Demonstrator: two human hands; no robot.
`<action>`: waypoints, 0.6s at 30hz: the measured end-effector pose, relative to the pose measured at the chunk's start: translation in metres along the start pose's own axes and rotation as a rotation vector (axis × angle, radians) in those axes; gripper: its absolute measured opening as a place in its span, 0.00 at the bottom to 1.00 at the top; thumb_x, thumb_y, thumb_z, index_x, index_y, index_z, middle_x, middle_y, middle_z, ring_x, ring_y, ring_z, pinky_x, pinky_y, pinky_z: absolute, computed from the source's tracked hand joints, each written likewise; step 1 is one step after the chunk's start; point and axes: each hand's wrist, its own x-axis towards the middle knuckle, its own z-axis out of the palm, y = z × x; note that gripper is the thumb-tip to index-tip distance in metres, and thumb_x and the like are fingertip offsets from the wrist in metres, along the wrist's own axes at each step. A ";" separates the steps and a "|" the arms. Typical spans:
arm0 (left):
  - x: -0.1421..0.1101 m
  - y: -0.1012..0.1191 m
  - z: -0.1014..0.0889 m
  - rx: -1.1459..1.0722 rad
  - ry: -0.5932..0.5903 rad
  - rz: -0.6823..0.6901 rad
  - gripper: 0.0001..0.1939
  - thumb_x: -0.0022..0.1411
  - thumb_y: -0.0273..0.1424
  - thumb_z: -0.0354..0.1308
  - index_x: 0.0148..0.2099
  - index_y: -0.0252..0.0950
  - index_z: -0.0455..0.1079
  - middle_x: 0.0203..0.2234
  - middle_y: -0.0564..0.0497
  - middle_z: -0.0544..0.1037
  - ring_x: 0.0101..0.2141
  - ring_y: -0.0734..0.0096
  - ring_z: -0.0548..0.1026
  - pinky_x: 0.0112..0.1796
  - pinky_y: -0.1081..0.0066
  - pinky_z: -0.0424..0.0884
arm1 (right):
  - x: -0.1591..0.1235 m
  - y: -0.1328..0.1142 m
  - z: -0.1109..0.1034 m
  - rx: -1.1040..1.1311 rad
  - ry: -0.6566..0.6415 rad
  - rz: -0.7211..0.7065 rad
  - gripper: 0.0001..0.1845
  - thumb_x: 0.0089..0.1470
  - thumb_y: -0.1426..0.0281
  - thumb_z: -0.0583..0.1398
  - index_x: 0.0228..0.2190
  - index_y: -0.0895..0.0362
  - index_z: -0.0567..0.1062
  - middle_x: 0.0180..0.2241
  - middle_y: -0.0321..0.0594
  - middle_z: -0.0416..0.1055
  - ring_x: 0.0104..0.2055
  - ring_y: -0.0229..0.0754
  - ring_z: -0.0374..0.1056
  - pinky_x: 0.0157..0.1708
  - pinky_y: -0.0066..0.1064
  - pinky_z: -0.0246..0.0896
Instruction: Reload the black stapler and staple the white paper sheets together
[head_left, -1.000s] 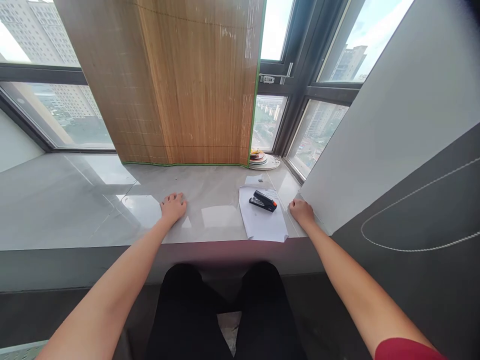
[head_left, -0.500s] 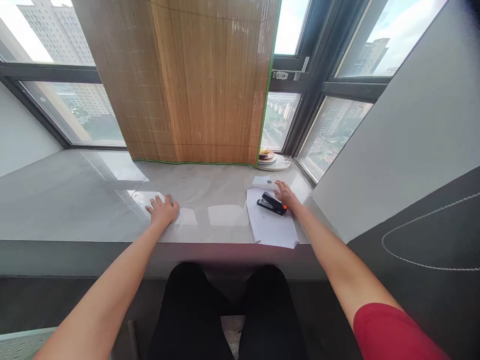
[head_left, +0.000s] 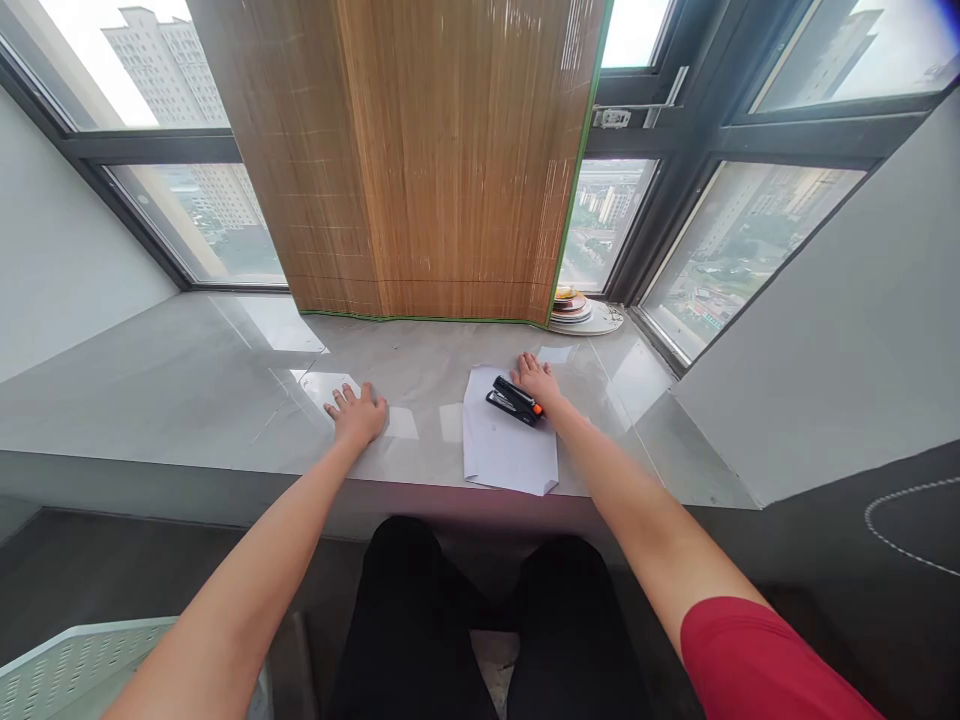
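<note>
A black stapler [head_left: 513,401] with an orange tip lies across the top of a stack of white paper [head_left: 507,450] on a grey stone sill [head_left: 225,390]. My right hand [head_left: 535,379] rests just behind the stapler, touching its far end, fingers spread and flat. My left hand [head_left: 358,410] lies flat on the bare sill to the left of the paper, fingers apart, holding nothing.
A bamboo blind [head_left: 442,160] hangs down to the sill at the back. A stack of small plates [head_left: 576,310] stands in the back right corner by the window. A white wall [head_left: 840,330] bounds the right side. My dark-trousered knees [head_left: 487,610] sit under the sill's front edge.
My right hand moved from the sill's right edge leftward to the stapler. My left hand stayed on the sill, its fingers spreading flat. The camera view turned to the right.
</note>
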 end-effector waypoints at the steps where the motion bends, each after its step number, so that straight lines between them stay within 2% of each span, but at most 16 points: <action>1: 0.000 0.000 0.000 -0.005 -0.001 0.002 0.32 0.79 0.41 0.43 0.78 0.35 0.62 0.77 0.24 0.55 0.77 0.26 0.52 0.71 0.30 0.50 | 0.003 -0.023 0.005 0.014 0.009 -0.027 0.36 0.77 0.61 0.46 0.77 0.65 0.56 0.81 0.60 0.45 0.83 0.57 0.43 0.79 0.63 0.38; 5: 0.004 -0.004 0.000 -0.039 -0.012 0.007 0.33 0.79 0.42 0.44 0.78 0.36 0.62 0.78 0.26 0.55 0.78 0.28 0.51 0.71 0.30 0.49 | 0.013 -0.110 0.024 0.085 0.039 -0.126 0.35 0.78 0.62 0.46 0.77 0.64 0.57 0.81 0.59 0.45 0.83 0.57 0.43 0.78 0.66 0.38; 9: 0.012 -0.011 0.000 -0.093 -0.049 -0.031 0.32 0.79 0.41 0.44 0.79 0.40 0.63 0.79 0.32 0.56 0.79 0.37 0.51 0.73 0.35 0.48 | 0.017 -0.166 0.035 0.158 0.047 -0.196 0.34 0.78 0.62 0.47 0.76 0.65 0.56 0.81 0.57 0.46 0.83 0.56 0.43 0.76 0.71 0.36; 11: 0.016 -0.014 0.000 -0.112 -0.069 -0.039 0.32 0.79 0.40 0.43 0.79 0.42 0.64 0.79 0.34 0.55 0.79 0.40 0.51 0.74 0.37 0.48 | 0.018 -0.181 0.037 0.185 0.049 -0.210 0.33 0.78 0.63 0.48 0.76 0.65 0.57 0.80 0.57 0.48 0.82 0.57 0.44 0.76 0.74 0.36; 13: 0.017 -0.016 0.000 -0.122 -0.081 -0.035 0.32 0.79 0.40 0.44 0.79 0.42 0.63 0.80 0.34 0.54 0.79 0.40 0.50 0.74 0.38 0.47 | 0.018 -0.191 0.035 0.201 0.057 -0.221 0.33 0.78 0.63 0.49 0.76 0.63 0.57 0.80 0.56 0.48 0.82 0.57 0.43 0.76 0.72 0.38; 14: 0.017 -0.016 0.001 -0.123 -0.082 -0.033 0.32 0.79 0.41 0.44 0.79 0.42 0.63 0.80 0.33 0.54 0.79 0.40 0.49 0.74 0.37 0.46 | 0.018 -0.193 0.031 0.208 0.071 -0.220 0.34 0.78 0.63 0.49 0.77 0.62 0.56 0.81 0.55 0.48 0.83 0.56 0.43 0.77 0.68 0.39; 16: 0.015 -0.014 0.001 -0.116 -0.079 -0.021 0.32 0.79 0.41 0.44 0.79 0.41 0.63 0.80 0.32 0.54 0.79 0.38 0.49 0.74 0.35 0.46 | 0.016 -0.189 0.020 0.205 0.125 -0.165 0.33 0.78 0.62 0.48 0.77 0.59 0.58 0.80 0.52 0.51 0.81 0.51 0.47 0.77 0.54 0.47; 18: 0.012 -0.011 0.001 -0.104 -0.063 -0.007 0.32 0.79 0.39 0.43 0.79 0.39 0.63 0.79 0.30 0.54 0.79 0.35 0.49 0.73 0.33 0.47 | 0.011 -0.170 0.003 0.181 0.165 -0.060 0.30 0.78 0.63 0.46 0.72 0.58 0.68 0.75 0.52 0.64 0.75 0.48 0.61 0.70 0.40 0.60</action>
